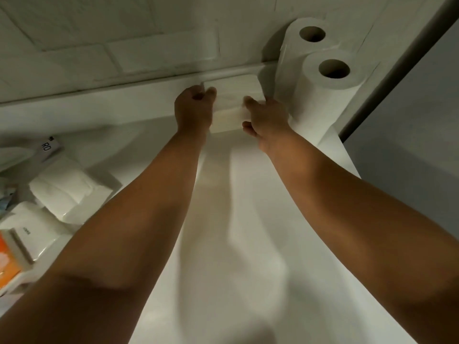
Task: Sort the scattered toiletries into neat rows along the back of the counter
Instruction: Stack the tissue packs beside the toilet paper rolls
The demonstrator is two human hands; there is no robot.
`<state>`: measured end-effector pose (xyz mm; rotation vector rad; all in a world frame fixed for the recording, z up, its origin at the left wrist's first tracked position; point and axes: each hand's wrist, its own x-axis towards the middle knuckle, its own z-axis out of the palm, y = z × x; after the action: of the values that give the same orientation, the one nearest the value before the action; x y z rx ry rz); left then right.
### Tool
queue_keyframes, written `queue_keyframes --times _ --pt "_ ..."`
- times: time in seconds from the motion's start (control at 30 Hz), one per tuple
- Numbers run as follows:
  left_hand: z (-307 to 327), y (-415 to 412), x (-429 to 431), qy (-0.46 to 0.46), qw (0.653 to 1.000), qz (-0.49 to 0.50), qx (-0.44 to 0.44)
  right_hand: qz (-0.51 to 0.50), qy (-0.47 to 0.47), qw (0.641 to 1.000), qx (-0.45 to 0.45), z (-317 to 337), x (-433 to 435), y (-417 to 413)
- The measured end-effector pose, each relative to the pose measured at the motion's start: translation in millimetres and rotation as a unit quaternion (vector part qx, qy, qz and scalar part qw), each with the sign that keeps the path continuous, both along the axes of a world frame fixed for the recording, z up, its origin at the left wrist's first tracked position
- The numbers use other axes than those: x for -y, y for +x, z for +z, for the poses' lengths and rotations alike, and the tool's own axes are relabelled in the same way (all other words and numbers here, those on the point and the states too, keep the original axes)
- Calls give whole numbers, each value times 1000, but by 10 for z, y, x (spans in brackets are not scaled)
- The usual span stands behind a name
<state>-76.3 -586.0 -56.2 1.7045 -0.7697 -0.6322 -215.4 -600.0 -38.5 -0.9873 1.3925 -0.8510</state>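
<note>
A white tissue pack (229, 105) lies at the back of the white counter (248, 219), against the wall ledge. My left hand (193, 108) grips its left end and my right hand (267, 120) grips its right end. Just to the right stand two upright white paper rolls (323, 100), one behind the other (295, 45), close to my right hand. More wrapped tissue packs (67, 189) lie scattered at the left of the counter.
A tiled wall (124, 45) and its ledge run along the back. An orange box (7, 264) and a white pack with a dark label (48, 146) sit at the far left. The counter's right edge drops beside a grey wall (409, 145).
</note>
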Motion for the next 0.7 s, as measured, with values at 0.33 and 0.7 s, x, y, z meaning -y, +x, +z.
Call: queue_keyframes --times 0.33,0.7 --pt "-13 78 7 54 976 -79 -198 6 66 998 9 -49 61 135" --pt "22 -2 -138 76 980 -141 -118 -31 101 993 48 -76 19 174"
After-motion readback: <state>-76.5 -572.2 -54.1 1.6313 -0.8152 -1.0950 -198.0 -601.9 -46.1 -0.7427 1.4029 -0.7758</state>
